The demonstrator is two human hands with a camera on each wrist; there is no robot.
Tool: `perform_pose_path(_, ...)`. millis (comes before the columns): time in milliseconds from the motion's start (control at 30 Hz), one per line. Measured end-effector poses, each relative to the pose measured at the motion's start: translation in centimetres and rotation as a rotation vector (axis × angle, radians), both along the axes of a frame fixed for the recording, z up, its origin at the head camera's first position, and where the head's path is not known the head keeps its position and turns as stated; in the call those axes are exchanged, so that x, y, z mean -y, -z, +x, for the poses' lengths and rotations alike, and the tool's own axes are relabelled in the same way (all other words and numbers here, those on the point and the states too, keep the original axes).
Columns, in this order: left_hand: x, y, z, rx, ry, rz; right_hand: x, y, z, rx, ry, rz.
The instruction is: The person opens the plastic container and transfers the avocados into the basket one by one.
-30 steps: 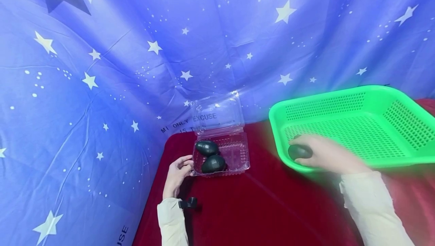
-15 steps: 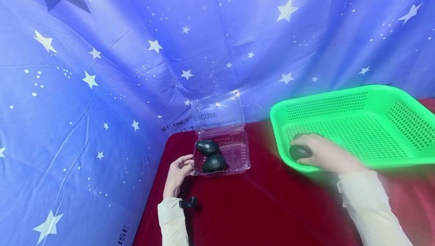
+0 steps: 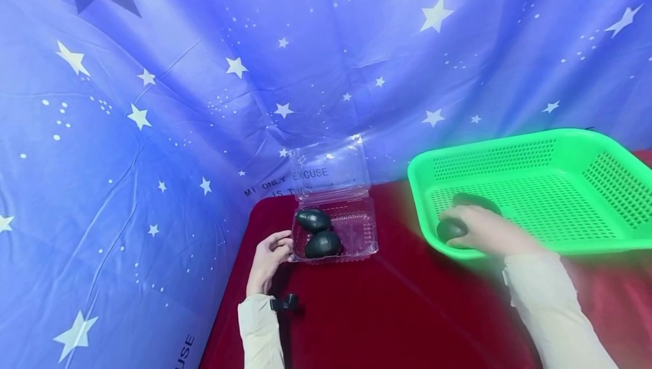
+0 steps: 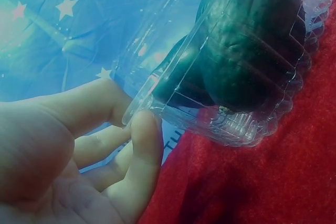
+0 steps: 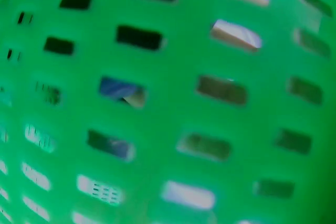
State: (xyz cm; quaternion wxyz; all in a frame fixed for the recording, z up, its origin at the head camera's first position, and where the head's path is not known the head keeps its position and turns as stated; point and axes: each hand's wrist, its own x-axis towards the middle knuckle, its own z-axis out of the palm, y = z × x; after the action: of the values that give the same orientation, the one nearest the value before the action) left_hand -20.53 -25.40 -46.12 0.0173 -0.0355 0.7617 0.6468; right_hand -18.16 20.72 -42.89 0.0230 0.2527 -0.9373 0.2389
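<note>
Shifted rightward, one dark-green oval fruit (image 3: 477, 202) lies beyond the right hand (image 3: 481, 228), its fingers grasping a matching fruit (image 3: 450, 230) whose smooth curve could slip; the left hand (image 3: 266, 261) pinches a clear plastic clamshell (image 3: 359, 230).

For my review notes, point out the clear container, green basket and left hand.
Clear container (image 3: 357, 230): head view, bare part of its tray.
Green basket (image 3: 552, 205): head view, its perforated floor.
Left hand (image 3: 262, 261): head view, between wrist and fingers.

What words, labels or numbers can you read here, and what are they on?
"MI ONLY EXCUSE": blue curtain, partly seen through the clear lid.
"IS T": curtain, line below; rest unclear.
"USE": curtain, lower left.
"TH": curtain, left wrist view.
Mark above green basket: mostly hidden, unreadable.
</note>
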Motion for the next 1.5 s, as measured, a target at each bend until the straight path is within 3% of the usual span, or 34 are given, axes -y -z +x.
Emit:
perform_pose_path(567, 0.1, 0.1, -0.2, -0.003, 0.006, 0.006, 0.1, -0.5, -0.1, 0.013, -0.022, -0.016)
perform_pose_path(1067, 0.1, 0.1, -0.2, -0.004, 0.002, 0.017, 0.5, -0.6, -0.3, -0.108, -0.004, -0.057)
perform_pose_path(1500, 0.0, 0.0, -0.1, -0.009, 0.005, 0.014, 2.6, -2.6, -0.2, -0.212, 0.068, -0.128)
